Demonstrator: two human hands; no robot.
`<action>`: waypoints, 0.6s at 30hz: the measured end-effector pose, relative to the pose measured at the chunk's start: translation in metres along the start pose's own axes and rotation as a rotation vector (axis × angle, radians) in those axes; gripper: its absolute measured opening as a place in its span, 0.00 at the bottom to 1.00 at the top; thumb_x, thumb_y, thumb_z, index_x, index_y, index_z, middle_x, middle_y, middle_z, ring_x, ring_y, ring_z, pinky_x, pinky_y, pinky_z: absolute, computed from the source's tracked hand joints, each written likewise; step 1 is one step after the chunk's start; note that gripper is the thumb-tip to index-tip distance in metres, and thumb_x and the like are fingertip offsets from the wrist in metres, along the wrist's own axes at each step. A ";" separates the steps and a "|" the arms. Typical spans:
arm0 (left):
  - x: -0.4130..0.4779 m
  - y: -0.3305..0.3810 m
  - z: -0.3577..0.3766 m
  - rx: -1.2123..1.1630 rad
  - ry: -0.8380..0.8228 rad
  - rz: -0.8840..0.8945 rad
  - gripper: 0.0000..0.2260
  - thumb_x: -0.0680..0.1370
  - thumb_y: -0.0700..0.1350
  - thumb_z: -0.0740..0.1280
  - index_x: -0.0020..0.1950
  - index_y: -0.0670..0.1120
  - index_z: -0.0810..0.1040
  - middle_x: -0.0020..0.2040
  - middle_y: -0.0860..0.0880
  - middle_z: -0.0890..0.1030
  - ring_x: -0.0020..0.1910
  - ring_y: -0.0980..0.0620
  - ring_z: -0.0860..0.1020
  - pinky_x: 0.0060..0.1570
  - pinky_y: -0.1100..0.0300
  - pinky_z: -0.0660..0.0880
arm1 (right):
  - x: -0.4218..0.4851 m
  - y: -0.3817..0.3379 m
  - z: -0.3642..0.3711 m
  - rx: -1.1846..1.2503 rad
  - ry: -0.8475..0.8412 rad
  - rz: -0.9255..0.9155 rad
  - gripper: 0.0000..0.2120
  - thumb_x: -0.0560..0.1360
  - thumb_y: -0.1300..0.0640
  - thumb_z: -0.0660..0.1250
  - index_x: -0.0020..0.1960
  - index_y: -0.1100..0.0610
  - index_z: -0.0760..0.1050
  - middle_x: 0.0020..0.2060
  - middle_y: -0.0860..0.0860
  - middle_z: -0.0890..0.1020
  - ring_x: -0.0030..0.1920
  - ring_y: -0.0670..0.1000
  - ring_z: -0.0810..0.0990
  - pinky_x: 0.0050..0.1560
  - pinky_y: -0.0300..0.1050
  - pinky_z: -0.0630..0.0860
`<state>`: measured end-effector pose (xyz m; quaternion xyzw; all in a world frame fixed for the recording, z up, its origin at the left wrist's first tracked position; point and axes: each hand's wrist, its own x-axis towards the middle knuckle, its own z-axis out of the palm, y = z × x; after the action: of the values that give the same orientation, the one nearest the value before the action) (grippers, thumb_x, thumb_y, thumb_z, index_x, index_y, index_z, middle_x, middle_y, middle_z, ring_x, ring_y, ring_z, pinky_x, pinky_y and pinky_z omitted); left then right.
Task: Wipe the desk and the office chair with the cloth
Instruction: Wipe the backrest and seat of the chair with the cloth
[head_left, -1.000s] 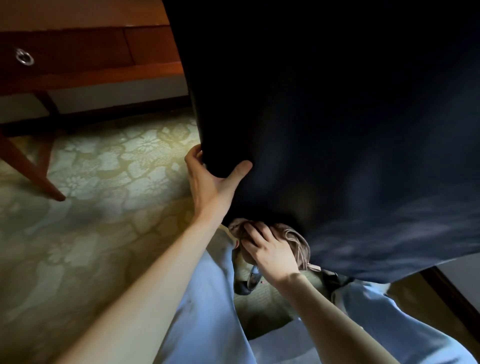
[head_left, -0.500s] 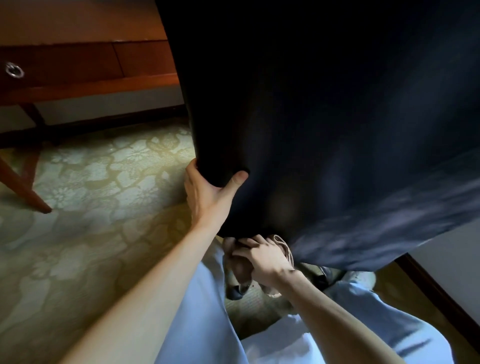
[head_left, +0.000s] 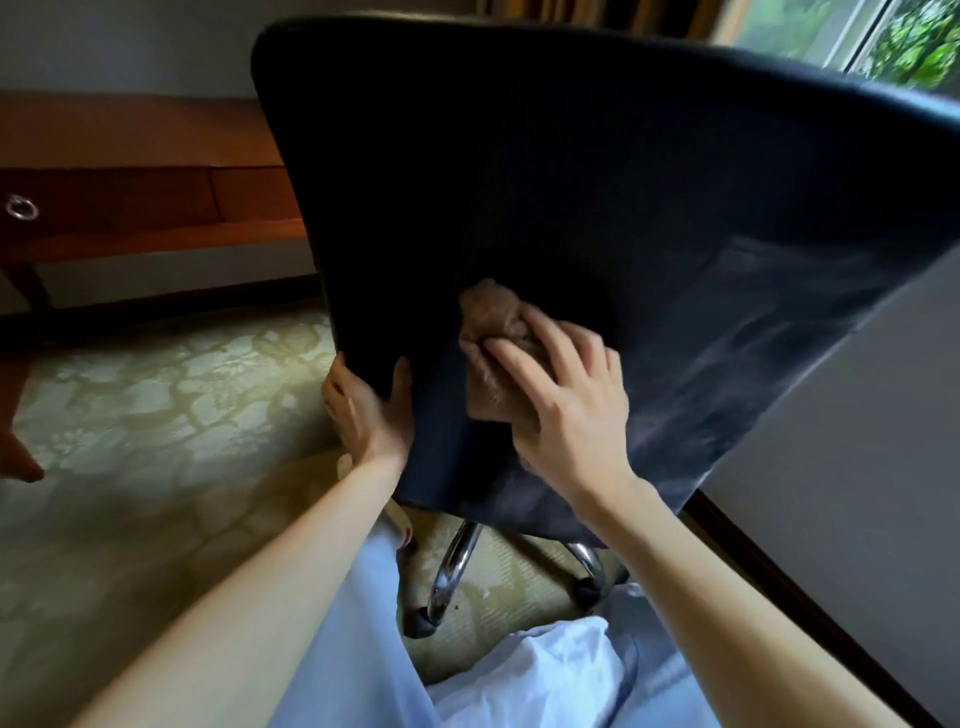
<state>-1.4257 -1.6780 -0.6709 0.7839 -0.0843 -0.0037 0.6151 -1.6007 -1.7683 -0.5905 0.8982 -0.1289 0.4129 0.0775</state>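
Right grip (head_left: 566, 410), fingers spread, presses bunched tan cloth (head_left: 493, 332) against low middle of dark chair (head_left: 597, 182) back, cloth under and past fingertips; left grip (head_left: 366, 410) clamps chair's lower left edge; wooden worktop (head_left: 130, 140) beyond, left.

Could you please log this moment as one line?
left hand: grips chair edge | right hand: presses cloth on chair back | desk: behind chair
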 end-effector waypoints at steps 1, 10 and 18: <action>-0.005 0.007 0.002 -0.012 -0.001 0.042 0.35 0.79 0.54 0.72 0.79 0.41 0.61 0.76 0.38 0.65 0.76 0.38 0.63 0.74 0.44 0.62 | 0.005 0.002 -0.012 -0.024 0.046 -0.006 0.29 0.64 0.63 0.70 0.65 0.52 0.82 0.71 0.57 0.76 0.64 0.64 0.76 0.58 0.57 0.73; -0.029 0.027 0.015 -0.062 -0.114 0.158 0.44 0.77 0.58 0.73 0.83 0.43 0.54 0.80 0.38 0.59 0.78 0.40 0.61 0.74 0.53 0.60 | 0.052 0.024 -0.100 -0.264 0.523 -0.125 0.17 0.78 0.63 0.67 0.64 0.50 0.83 0.70 0.58 0.77 0.67 0.62 0.76 0.63 0.57 0.68; -0.012 -0.001 0.016 -0.042 -0.175 0.124 0.48 0.74 0.58 0.76 0.84 0.45 0.51 0.80 0.38 0.58 0.79 0.41 0.60 0.72 0.57 0.59 | 0.045 0.047 -0.055 -0.281 0.473 -0.080 0.17 0.76 0.64 0.66 0.61 0.53 0.84 0.68 0.61 0.78 0.64 0.64 0.77 0.59 0.61 0.72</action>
<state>-1.4394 -1.6921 -0.6767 0.7609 -0.1861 -0.0356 0.6206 -1.6260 -1.8074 -0.5190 0.7618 -0.1278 0.5856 0.2457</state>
